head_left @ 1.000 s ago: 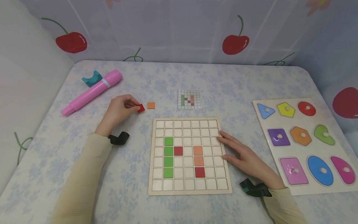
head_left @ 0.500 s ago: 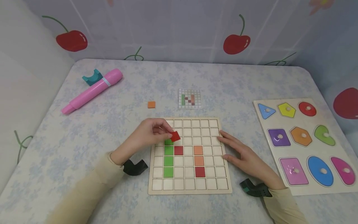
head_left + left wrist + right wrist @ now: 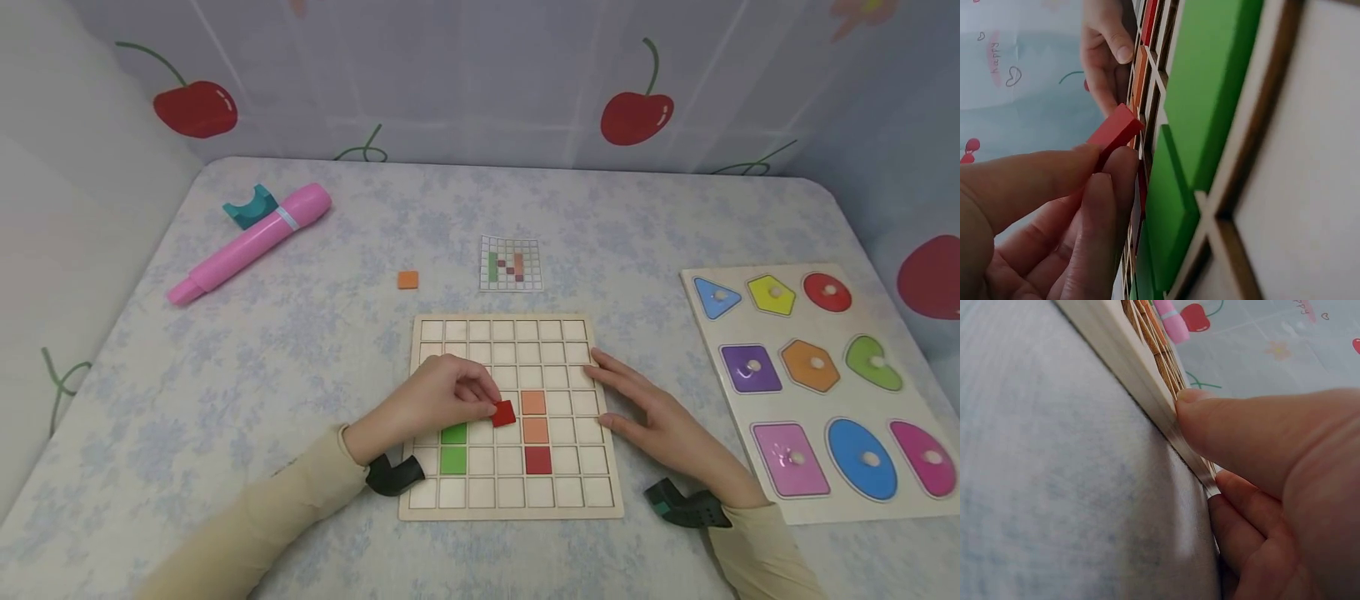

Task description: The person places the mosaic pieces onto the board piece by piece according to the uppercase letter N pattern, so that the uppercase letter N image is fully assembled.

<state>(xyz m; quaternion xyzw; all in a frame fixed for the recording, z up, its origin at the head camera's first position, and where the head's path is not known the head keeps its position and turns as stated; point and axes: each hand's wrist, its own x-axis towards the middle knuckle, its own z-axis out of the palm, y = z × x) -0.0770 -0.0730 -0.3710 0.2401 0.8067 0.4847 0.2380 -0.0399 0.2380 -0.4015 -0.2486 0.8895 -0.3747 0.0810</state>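
My left hand (image 3: 438,400) pinches a small red square tile (image 3: 505,413) between thumb and fingertips. In the head view it is over the middle of a wooden grid board (image 3: 510,514); in the left wrist view the tile (image 3: 1116,130) is tilted, above the board's surface. Green tiles (image 3: 453,460) fill part of a left column, some hidden under the hand. Two orange tiles (image 3: 534,417) and a red tile below them sit farther right. My right hand (image 3: 663,425) rests against the board's right edge, fingers extended, thumb (image 3: 1210,419) touching the rim in the right wrist view.
A loose orange tile (image 3: 408,280) and a printed grid card (image 3: 511,264) lie behind the board. At back left are a pink pen-shaped stick (image 3: 251,243) and a teal curved piece (image 3: 251,207). A knobbed shape puzzle (image 3: 757,327) lies at right.
The left hand has carried the red tile from beside the loose orange tile rightward and nearer, to over the board's middle. The right hand has stayed at the board's edge.
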